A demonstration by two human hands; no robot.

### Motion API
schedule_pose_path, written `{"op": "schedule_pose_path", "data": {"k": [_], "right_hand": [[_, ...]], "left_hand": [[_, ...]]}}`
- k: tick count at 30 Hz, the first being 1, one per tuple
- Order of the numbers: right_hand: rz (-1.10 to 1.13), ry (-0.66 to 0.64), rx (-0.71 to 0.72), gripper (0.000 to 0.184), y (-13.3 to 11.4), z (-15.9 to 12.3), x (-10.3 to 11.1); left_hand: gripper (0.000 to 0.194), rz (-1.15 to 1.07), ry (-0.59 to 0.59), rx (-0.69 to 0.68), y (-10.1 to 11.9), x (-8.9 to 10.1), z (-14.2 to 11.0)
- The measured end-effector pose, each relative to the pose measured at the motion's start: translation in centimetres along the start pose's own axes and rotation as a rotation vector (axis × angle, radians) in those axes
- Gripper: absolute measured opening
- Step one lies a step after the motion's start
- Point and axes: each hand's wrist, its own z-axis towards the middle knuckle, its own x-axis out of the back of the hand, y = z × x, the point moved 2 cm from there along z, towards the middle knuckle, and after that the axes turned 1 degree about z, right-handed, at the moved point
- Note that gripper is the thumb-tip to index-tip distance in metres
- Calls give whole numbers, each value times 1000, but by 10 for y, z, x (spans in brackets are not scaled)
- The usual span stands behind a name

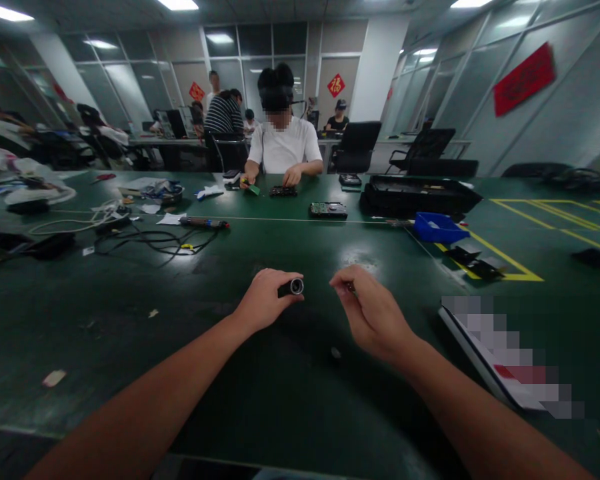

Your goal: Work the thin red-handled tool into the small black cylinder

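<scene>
Left hand closed round black cylinder; right hand pinched, contents unclear; bare tabletop between.

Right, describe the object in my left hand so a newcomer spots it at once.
Start at the long green table, where two bare forearms reach in. The left hand grips a short black cylinder, one round end facing the camera. A bright silver ring on that end sets it apart from the small dark lump on the tabletop nearby.
</scene>
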Motion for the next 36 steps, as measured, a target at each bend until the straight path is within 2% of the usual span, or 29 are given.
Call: {"op": "schedule_pose_path", "data": {"k": [4, 8, 11, 15, 20, 23, 27, 31, 33, 36], "right_hand": [[-62, -423, -49, 18, -3, 3, 2], [-112, -731, -129, 14, -1, 1, -4], [-124, -857, -180, 11, 4, -3, -9], [-101, -922, -218, 12, 8, -8, -13], [-14, -926, -250, 12, 10, -11, -16], [29, -884, -220, 13, 10, -8, -18], [28, -628, -148, 15, 10, 0, -22], [-2, -323, -237, 17, 13, 3, -25], [-17, -234, -260, 17, 15, 3, -28], [-25, -173, -219, 16, 15, 2, -32]], "left_hand": [[38, 3, -10, -4, 1, -1, 1], [38, 10, -28, -5, 3, -1, 1], [39, 9, -31, -7, 4, -1, 1], [40, 4, -29, -19, 3, -2, 0], [40, -2, -35, -27, 5, -2, 1], [39, -4, -37, -31, 6, -1, 1], [37, -17, -50, -44, 9, -2, 1], [34, -36, -78, -69, 12, -2, 0], [35, -45, -92, -74, 15, -3, 0], [34, -45, -112, -89, 19, -3, -1]]}}
